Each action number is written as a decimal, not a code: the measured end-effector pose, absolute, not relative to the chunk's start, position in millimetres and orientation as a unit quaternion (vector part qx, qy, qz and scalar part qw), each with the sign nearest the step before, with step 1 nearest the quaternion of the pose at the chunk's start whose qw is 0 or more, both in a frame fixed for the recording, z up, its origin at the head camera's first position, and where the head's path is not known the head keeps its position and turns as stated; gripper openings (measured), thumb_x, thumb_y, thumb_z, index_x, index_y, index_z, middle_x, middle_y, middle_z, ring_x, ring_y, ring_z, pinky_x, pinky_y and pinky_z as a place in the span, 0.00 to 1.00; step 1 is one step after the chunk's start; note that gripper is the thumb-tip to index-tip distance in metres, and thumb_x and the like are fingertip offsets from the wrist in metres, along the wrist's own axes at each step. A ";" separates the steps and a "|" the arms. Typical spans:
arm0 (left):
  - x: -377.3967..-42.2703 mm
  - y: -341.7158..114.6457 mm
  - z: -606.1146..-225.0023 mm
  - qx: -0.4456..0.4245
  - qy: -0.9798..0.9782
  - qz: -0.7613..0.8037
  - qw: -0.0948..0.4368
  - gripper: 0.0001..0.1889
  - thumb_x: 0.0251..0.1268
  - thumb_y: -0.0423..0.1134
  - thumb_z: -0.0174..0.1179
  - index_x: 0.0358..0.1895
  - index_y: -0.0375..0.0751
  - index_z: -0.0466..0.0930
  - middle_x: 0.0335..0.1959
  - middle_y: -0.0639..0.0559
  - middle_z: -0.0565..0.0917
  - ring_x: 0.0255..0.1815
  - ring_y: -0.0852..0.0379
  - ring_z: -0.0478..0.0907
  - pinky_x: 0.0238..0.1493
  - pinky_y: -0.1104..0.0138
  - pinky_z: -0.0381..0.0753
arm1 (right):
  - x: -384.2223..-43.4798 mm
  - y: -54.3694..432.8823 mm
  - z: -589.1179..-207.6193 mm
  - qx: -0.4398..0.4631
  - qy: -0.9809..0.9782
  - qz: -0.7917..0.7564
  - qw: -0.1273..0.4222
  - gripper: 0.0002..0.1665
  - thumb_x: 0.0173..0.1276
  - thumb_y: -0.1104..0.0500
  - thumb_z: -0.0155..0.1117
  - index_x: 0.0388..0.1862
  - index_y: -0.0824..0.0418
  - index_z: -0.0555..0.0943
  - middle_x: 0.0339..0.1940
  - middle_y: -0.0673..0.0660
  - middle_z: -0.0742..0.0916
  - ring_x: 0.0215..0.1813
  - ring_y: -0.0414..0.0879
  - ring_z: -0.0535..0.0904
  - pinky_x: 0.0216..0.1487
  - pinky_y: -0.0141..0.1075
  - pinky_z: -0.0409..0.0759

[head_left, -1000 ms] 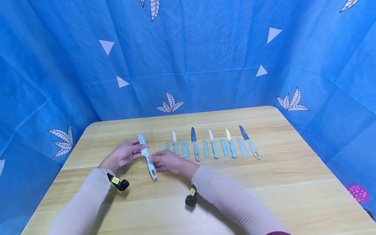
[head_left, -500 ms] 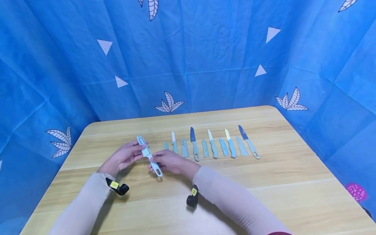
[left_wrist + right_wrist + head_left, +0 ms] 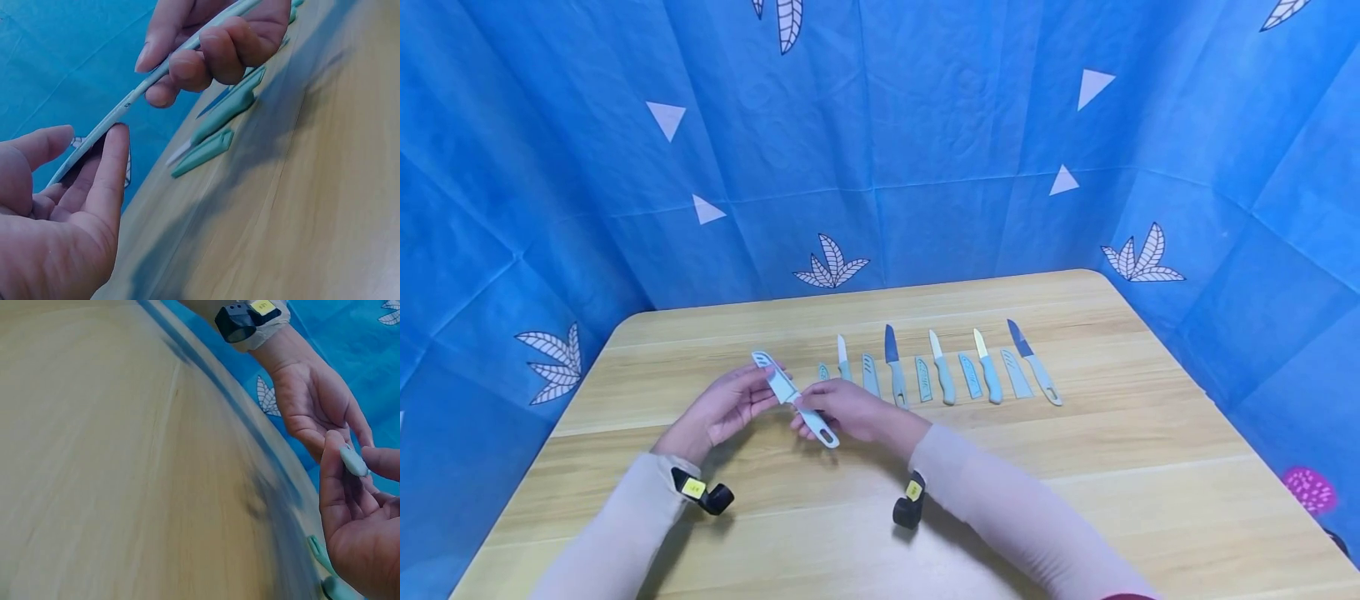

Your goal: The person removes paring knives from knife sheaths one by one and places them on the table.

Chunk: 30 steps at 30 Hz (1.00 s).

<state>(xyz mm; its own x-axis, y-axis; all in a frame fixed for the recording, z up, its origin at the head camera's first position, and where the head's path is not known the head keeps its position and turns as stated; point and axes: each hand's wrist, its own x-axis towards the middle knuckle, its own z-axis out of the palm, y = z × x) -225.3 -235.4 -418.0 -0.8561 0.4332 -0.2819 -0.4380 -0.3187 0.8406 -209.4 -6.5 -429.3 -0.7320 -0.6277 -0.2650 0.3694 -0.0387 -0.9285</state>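
Note:
A pale blue knife (image 3: 818, 427) is held above the table, its blade inside a slotted sheath (image 3: 781, 385). My left hand (image 3: 730, 410) holds the sheath between thumb and fingers, near its tip end. With thumb and fingertips, my right hand (image 3: 850, 408) pinches the handle close to where it meets the sheath. The left wrist view has the knife edge-on, slanting up from the left hand (image 3: 69, 231) to the right hand (image 3: 219, 50). Only the handle's butt end (image 3: 354, 461) shows in the right wrist view.
To the right lies a row of bare knives, such as a dark-bladed knife (image 3: 898, 375) and a yellow-bladed knife (image 3: 989, 371), alternating with sheaths like the slotted sheath (image 3: 1017, 375). All are on a wooden table (image 3: 1075, 500) with a blue patterned curtain (image 3: 955, 125) behind.
The knife's handle end has swung to the right, so it now slants more. My right hand has shifted slightly right with it, while the left keeps hold of the sheath.

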 end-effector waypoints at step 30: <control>-191.6 -178.9 -410.0 -0.007 0.409 0.863 0.297 0.18 0.79 0.44 0.45 0.52 0.33 0.77 0.52 0.35 0.81 0.55 0.46 0.81 0.64 0.59 0.74 | -200.3 64.6 -409.9 -0.162 0.619 -0.670 0.377 0.18 0.76 0.61 0.54 0.55 0.74 0.78 0.46 0.73 0.85 0.36 0.51 0.85 0.43 0.40 0.88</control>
<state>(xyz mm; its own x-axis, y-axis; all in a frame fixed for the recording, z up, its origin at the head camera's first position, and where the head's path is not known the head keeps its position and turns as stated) -191.6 -178.9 -410.0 -0.8240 0.5060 -0.2550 -0.5178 -0.4897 0.7015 -200.3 64.6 -409.9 -0.6630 -0.7059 -0.2493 0.3046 0.0498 -0.9512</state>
